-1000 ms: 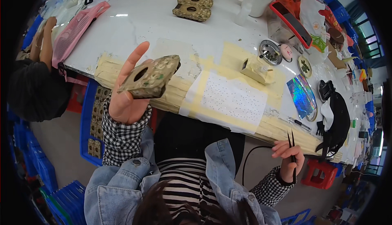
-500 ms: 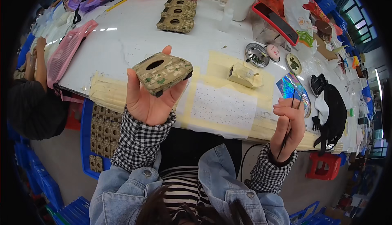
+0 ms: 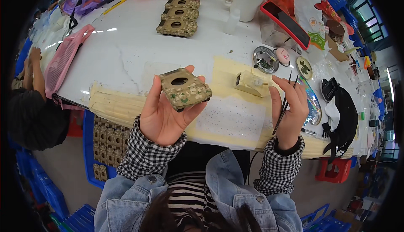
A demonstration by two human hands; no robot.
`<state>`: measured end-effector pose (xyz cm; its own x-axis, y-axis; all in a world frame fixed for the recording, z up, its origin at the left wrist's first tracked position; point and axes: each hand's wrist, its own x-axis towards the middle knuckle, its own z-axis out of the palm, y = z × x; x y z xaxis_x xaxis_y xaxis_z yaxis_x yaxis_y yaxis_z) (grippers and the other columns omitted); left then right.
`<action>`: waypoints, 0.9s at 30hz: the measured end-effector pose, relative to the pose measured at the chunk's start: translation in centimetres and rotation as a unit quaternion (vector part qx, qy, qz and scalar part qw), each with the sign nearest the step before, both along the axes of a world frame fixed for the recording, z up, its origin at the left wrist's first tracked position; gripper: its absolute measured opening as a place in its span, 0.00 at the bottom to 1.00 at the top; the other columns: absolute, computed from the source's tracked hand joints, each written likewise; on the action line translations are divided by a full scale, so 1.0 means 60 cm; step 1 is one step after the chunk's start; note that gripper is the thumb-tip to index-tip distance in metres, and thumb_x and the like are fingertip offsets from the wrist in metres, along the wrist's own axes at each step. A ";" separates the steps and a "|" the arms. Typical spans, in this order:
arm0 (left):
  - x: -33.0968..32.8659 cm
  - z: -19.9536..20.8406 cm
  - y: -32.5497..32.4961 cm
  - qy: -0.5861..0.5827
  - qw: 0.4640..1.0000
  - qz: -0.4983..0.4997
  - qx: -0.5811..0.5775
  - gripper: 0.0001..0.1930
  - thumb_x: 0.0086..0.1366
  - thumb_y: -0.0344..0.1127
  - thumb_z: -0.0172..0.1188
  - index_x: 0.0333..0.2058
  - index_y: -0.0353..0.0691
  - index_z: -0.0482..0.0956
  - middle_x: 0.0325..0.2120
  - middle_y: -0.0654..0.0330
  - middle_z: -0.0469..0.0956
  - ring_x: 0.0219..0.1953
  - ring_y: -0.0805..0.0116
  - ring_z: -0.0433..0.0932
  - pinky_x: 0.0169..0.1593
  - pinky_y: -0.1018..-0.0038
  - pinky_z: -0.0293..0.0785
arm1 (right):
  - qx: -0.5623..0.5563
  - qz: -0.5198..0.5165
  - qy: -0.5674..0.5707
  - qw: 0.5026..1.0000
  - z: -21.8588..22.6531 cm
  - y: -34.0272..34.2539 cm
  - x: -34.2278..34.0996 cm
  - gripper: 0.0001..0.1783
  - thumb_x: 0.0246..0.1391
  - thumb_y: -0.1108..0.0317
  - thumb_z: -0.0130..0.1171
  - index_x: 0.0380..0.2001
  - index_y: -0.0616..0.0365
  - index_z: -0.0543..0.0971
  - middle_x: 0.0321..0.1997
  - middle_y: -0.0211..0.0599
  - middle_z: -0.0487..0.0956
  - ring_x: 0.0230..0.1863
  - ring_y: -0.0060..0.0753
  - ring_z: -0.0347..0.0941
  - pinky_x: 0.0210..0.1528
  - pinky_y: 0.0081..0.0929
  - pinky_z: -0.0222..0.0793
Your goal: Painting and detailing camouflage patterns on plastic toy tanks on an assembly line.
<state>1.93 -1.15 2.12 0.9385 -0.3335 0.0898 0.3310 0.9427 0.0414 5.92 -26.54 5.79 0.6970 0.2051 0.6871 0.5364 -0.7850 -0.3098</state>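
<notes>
A camouflage-patterned case with an oval hole (image 3: 187, 92) rests in my left hand (image 3: 162, 120), gripped by its edges above the near side of the table. My right hand (image 3: 291, 110) holds black tweezers (image 3: 284, 105), their tips pointing up and away and touching nothing. Beyond that hand lie a round metal dish (image 3: 266, 59) with small dark green bits and a pale round dish (image 3: 304, 68) with green pieces. Between the hands, a tape-wrapped block (image 3: 251, 84) sits on yellow tape, and a white sheet with tiny dots (image 3: 231, 120) lies nearer me.
Several matching camouflage cases (image 3: 178, 17) stand at the back, beside a white mug (image 3: 245, 2) and a red-edged phone (image 3: 286, 25). A blue crate (image 3: 89, 148) of similar cases is below left. Another person (image 3: 35, 105) sits at the left; a black bag (image 3: 343, 118) lies right.
My left hand has brought the case right and nearer me. My right hand has moved left and slightly up with the tweezers, its fingers now more spread.
</notes>
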 end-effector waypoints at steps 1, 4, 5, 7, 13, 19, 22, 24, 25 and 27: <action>0.002 0.000 0.000 0.002 1.000 0.002 -0.005 0.31 0.70 0.52 0.28 0.62 0.33 0.46 0.58 0.41 0.56 0.61 0.49 0.58 0.62 0.56 0.61 | -0.001 -0.004 0.007 1.000 0.001 0.001 0.000 0.12 0.42 0.77 0.64 0.34 0.61 0.79 0.30 0.43 0.77 0.33 0.41 0.71 0.36 0.31 0.66; 0.002 -0.001 0.001 0.001 1.000 0.003 -0.008 0.30 0.70 0.51 0.28 0.62 0.33 0.46 0.58 0.41 0.57 0.61 0.50 0.59 0.61 0.56 0.63 | -0.003 -0.007 0.021 1.000 -0.001 0.002 0.001 0.13 0.41 0.76 0.65 0.34 0.61 0.79 0.29 0.43 0.77 0.33 0.41 0.71 0.36 0.30 0.66; 0.002 -0.001 0.002 -0.003 1.000 -0.001 -0.002 0.30 0.70 0.51 0.28 0.61 0.32 0.47 0.58 0.41 0.57 0.61 0.50 0.59 0.61 0.56 0.63 | -0.005 -0.006 0.023 1.000 -0.002 0.003 0.001 0.13 0.41 0.75 0.65 0.34 0.61 0.79 0.29 0.43 0.77 0.33 0.41 0.71 0.36 0.30 0.66; 0.000 -0.001 0.002 -0.005 1.000 0.007 0.012 0.30 0.70 0.51 0.28 0.61 0.32 0.48 0.58 0.42 0.57 0.60 0.50 0.60 0.61 0.56 0.64 | -0.006 -0.001 0.013 1.000 -0.006 0.003 0.004 0.13 0.41 0.75 0.65 0.34 0.60 0.79 0.28 0.42 0.77 0.33 0.41 0.71 0.36 0.30 0.66; 0.000 -0.009 0.002 0.000 0.999 0.006 0.036 0.30 0.70 0.52 0.30 0.60 0.33 0.51 0.57 0.46 0.59 0.60 0.52 0.61 0.59 0.56 0.66 | 0.010 0.005 0.032 0.999 -0.010 0.003 0.008 0.11 0.40 0.76 0.65 0.32 0.60 0.79 0.27 0.39 0.76 0.30 0.38 0.70 0.33 0.28 0.65; 0.000 -0.019 0.003 0.011 0.998 -0.001 0.059 0.30 0.70 0.52 0.30 0.60 0.32 0.50 0.57 0.45 0.58 0.60 0.52 0.60 0.59 0.57 0.67 | 0.026 0.006 0.029 0.999 -0.005 0.007 0.005 0.09 0.41 0.78 0.64 0.30 0.60 0.78 0.27 0.38 0.77 0.29 0.36 0.70 0.32 0.27 0.65; 0.001 -0.021 -0.003 0.012 0.997 0.012 0.071 0.32 0.70 0.52 0.30 0.61 0.30 0.45 0.57 0.40 0.58 0.59 0.49 0.61 0.59 0.58 0.67 | 0.027 0.003 -0.024 0.999 0.004 0.003 -0.002 0.09 0.42 0.79 0.63 0.30 0.60 0.78 0.29 0.39 0.78 0.31 0.37 0.72 0.35 0.26 0.66; 0.002 -0.023 -0.005 -0.004 0.998 -0.011 0.066 0.32 0.70 0.52 0.29 0.62 0.32 0.44 0.57 0.40 0.58 0.59 0.49 0.62 0.58 0.59 0.68 | 0.046 -0.010 -0.047 0.998 0.015 0.002 -0.013 0.07 0.45 0.80 0.61 0.31 0.62 0.78 0.31 0.42 0.79 0.36 0.38 0.74 0.39 0.26 0.66; 0.002 -0.023 -0.004 -0.011 0.998 -0.022 0.065 0.32 0.70 0.52 0.29 0.62 0.32 0.44 0.57 0.40 0.58 0.59 0.49 0.62 0.57 0.59 0.69 | 0.065 -0.007 -0.054 0.996 0.024 0.007 -0.019 0.07 0.45 0.81 0.60 0.31 0.62 0.78 0.31 0.42 0.79 0.36 0.38 0.74 0.40 0.26 0.66; -0.001 -0.020 -0.001 -0.021 0.995 -0.032 0.089 0.31 0.70 0.53 0.28 0.62 0.34 0.44 0.56 0.40 0.59 0.58 0.49 0.64 0.56 0.60 0.71 | 0.104 -0.002 -0.068 0.992 0.036 0.018 -0.033 0.07 0.46 0.82 0.58 0.32 0.63 0.77 0.32 0.43 0.79 0.36 0.37 0.74 0.41 0.27 0.66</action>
<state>1.88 -1.23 0.91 0.9111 -0.4074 0.0619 0.3856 0.8959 0.2208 3.94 -25.45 7.96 0.5960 0.0464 0.8016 0.5805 -0.7147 -0.3902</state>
